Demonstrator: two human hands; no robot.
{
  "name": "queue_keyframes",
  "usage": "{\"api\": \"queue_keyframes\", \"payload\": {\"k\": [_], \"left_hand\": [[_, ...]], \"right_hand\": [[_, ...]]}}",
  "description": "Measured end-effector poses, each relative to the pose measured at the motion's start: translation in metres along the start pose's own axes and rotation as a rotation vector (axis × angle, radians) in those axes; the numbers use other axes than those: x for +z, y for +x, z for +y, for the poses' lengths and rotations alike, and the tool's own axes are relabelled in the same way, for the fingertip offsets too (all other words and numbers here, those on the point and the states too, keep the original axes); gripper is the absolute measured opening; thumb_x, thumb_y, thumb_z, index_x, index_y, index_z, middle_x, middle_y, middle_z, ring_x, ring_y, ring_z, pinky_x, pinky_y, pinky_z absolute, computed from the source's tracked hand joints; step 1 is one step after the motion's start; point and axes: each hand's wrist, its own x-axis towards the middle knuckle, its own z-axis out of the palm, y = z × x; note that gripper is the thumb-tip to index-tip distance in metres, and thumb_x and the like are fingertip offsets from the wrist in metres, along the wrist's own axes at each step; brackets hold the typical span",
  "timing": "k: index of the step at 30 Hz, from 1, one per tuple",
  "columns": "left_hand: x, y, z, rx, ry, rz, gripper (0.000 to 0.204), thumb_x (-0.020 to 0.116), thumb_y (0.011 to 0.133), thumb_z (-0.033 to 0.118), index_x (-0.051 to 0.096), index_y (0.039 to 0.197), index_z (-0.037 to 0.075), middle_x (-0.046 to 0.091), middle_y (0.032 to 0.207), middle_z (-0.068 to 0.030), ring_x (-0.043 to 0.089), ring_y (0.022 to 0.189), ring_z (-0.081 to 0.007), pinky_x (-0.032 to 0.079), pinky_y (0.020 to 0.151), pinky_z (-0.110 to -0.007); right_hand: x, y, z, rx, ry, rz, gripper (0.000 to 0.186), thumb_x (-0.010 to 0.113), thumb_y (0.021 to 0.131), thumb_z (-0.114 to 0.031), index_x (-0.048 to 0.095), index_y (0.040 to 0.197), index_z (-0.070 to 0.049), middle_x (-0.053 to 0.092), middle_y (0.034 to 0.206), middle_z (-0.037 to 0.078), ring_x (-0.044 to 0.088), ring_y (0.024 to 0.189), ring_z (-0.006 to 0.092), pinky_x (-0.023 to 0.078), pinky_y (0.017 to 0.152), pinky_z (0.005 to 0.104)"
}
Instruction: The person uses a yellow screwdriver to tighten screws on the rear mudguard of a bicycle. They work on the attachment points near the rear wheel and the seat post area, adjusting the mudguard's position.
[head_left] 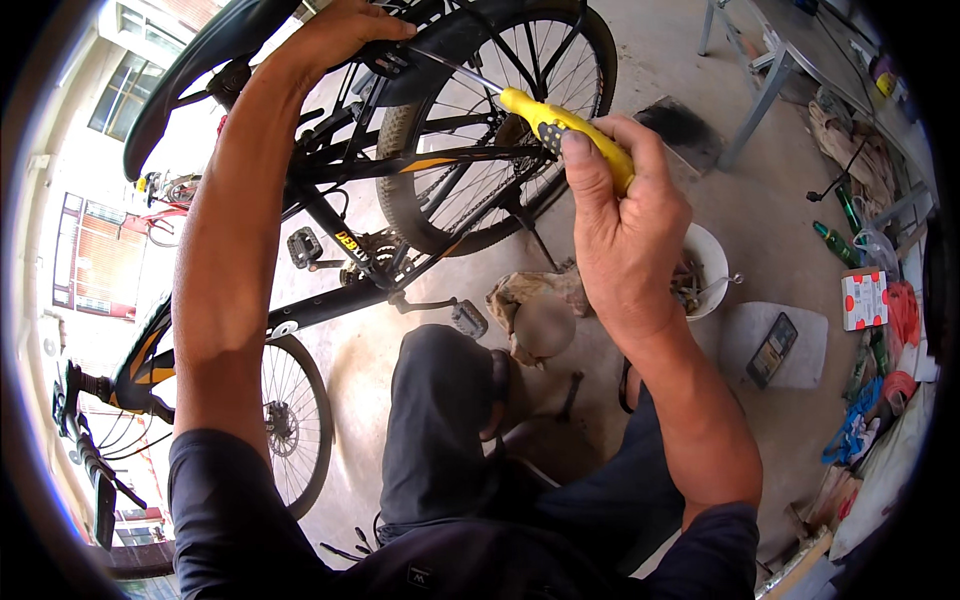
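Observation:
My right hand is closed around the yellow handle of a screwdriver, thumb pressed along it. The thin metal shaft points up and left, and its tip reaches a black mudguard bracket below the saddle. My left hand grips at this bracket, with a fingertip close to the screwdriver's tip; most of its fingers are hidden. The black bicycle with orange markings stands before me. Its rear wheel is at the top and a black mudguard runs over it.
A white bowl of small metal parts stands right of my right wrist. Beyond it a phone lies on a pale board. A brown cloth and a dark tool lie on the floor. A metal-legged table stands far right.

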Motion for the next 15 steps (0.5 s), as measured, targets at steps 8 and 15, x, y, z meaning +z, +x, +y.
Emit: {"api": "queue_keyframes", "payload": {"k": [8, 15], "left_hand": [[0.004, -0.006, 0.011, -0.002, 0.002, 0.016, 0.035, 0.071, 0.080, 0.037, 0.067, 0.089, 0.003, 0.065, 0.080, -0.0028, 0.058, 0.076, -0.0096, 0.042, 0.083, -0.024], [0.004, -0.009, 0.018, -0.002, -0.065, -0.033, 0.029, 0.070, 0.081, 0.035, 0.065, 0.079, 0.007, 0.061, 0.073, 0.0007, 0.055, 0.071, -0.0087, 0.041, 0.082, -0.025]], "right_hand": [[0.006, -0.003, 0.005, -0.057, 0.067, 0.028, 0.032, 0.067, 0.084, -0.008, 0.051, 0.111, -0.001, 0.057, 0.091, 0.014, 0.061, 0.073, 0.0284, 0.051, 0.060, 0.0358], [0.006, 0.001, 0.007, -0.293, 0.037, 0.060, 0.036, 0.070, 0.080, -0.002, 0.051, 0.110, 0.000, 0.054, 0.096, 0.017, 0.060, 0.079, 0.0306, 0.050, 0.068, 0.0369]]}}
